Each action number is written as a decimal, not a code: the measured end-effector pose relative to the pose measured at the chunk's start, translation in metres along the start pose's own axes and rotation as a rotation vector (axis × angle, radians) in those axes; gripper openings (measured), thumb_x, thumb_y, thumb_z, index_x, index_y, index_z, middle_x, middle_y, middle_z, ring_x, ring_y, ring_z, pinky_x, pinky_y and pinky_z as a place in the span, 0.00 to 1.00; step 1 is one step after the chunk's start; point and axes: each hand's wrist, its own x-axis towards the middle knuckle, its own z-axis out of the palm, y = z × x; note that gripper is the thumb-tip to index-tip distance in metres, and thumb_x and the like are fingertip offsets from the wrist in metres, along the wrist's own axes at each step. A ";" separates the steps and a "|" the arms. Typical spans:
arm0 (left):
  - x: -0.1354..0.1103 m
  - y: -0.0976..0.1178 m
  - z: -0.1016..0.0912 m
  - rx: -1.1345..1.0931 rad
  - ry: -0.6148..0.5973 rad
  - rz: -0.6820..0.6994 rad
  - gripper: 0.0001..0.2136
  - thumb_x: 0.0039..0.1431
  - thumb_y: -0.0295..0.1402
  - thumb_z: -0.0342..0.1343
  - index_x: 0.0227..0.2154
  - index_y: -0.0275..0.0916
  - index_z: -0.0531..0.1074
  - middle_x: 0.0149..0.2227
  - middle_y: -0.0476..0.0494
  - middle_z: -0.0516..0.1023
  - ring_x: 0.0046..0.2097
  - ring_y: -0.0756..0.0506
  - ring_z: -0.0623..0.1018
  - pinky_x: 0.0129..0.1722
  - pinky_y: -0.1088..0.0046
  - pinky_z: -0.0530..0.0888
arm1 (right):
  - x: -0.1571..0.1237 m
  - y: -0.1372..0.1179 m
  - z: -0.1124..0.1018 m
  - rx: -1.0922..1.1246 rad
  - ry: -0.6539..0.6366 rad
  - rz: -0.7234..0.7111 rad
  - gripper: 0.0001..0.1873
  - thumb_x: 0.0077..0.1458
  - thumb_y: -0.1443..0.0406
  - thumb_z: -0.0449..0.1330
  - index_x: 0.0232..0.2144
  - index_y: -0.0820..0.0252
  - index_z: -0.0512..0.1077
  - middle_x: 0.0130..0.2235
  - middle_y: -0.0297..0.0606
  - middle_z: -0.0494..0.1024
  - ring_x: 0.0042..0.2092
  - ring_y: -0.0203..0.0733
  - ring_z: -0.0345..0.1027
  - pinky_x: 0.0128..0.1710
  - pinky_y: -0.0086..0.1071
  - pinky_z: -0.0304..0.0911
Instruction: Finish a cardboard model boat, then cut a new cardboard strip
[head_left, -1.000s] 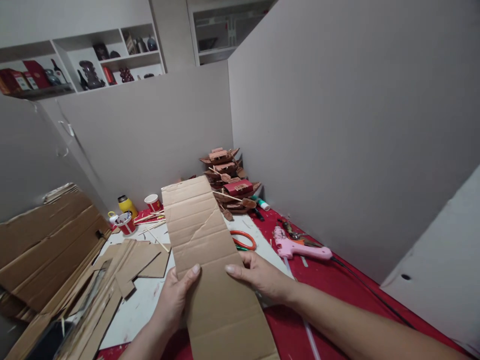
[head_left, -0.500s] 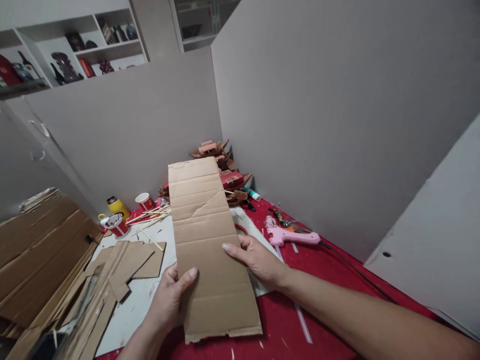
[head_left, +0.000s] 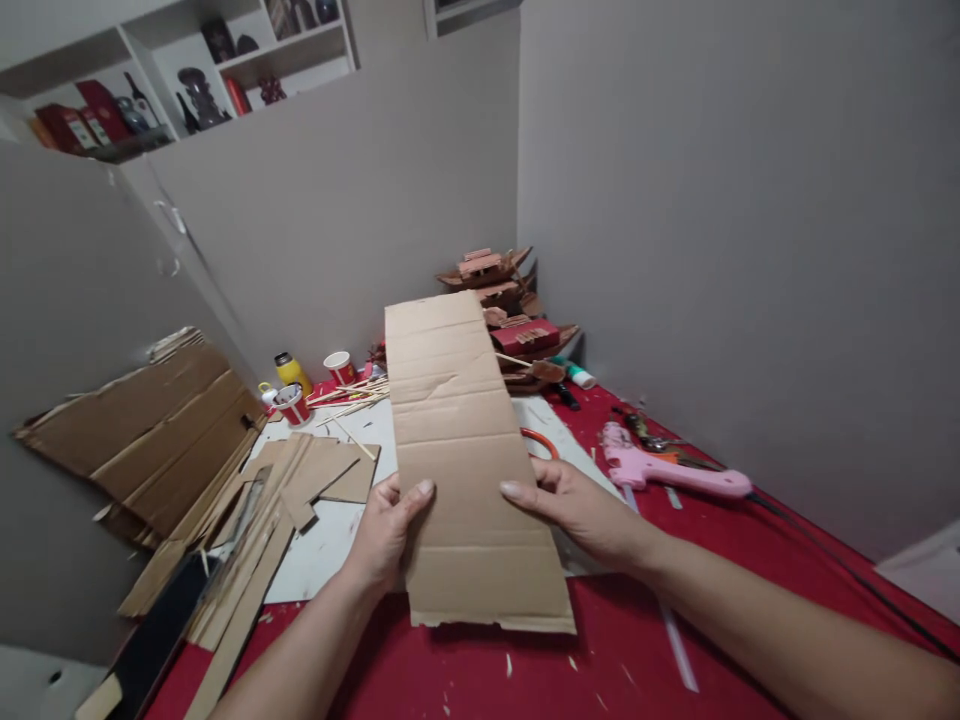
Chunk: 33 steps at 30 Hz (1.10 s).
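A long strip of corrugated cardboard [head_left: 465, 420], creased across in several places, is held up in front of me, tilted away. My left hand [head_left: 394, 525] grips its left edge, thumb on the near face. On the opposite edge my right hand [head_left: 574, 505] pinches it the same way, fingers hidden behind. The strip's lower end is ragged. Behind my right hand shows part of an orange ring-shaped handle [head_left: 541, 442]. Beneath lies a white board [head_left: 300, 560] on a red tabletop [head_left: 465, 680].
A pink glue gun [head_left: 675, 470] with a black cord lies at the right. Cardboard scraps [head_left: 255, 530] and a large leaning sheet [head_left: 165, 430] fill the left. Model boats [head_left: 525, 335], paper cups [head_left: 292, 405], a yellow bottle [head_left: 292, 372] and thin sticks [head_left: 352, 400] stand or lie at the back.
My view has turned left, so the whole scene shifts right and slightly up. Both hands keep hold of the cardboard strip, which stays in much the same pose.
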 end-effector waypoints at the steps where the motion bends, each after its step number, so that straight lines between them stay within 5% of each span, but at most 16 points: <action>1: 0.000 0.001 0.000 -0.008 0.004 0.009 0.14 0.47 0.38 0.65 0.34 0.34 0.75 0.33 0.39 0.82 0.32 0.42 0.80 0.34 0.68 0.73 | 0.000 0.000 0.000 0.002 0.000 0.013 0.21 0.44 0.54 0.68 0.38 0.62 0.76 0.36 0.41 0.81 0.37 0.45 0.74 0.41 0.40 0.66; 9: 0.006 0.002 -0.007 -0.110 -0.013 0.057 0.10 0.51 0.35 0.62 0.33 0.34 0.75 0.30 0.43 0.80 0.29 0.47 0.77 0.32 0.73 0.71 | 0.000 0.004 -0.001 0.026 -0.180 0.101 0.20 0.47 0.56 0.67 0.39 0.64 0.75 0.36 0.44 0.81 0.37 0.46 0.75 0.42 0.39 0.67; 25: 0.012 0.004 -0.010 -0.061 0.116 0.124 0.14 0.50 0.36 0.63 0.40 0.40 0.73 0.38 0.45 0.81 0.35 0.46 0.80 0.37 0.72 0.73 | 0.008 0.008 -0.003 -0.042 -0.052 -0.030 0.20 0.45 0.56 0.67 0.36 0.64 0.75 0.34 0.38 0.80 0.35 0.39 0.74 0.40 0.34 0.65; 33: 0.010 0.000 -0.008 -0.119 0.136 0.035 0.12 0.43 0.33 0.67 0.32 0.37 0.75 0.32 0.44 0.82 0.33 0.44 0.80 0.35 0.71 0.75 | 0.004 0.000 0.001 0.022 0.039 -0.058 0.21 0.44 0.55 0.68 0.37 0.63 0.74 0.35 0.38 0.80 0.35 0.40 0.73 0.39 0.35 0.65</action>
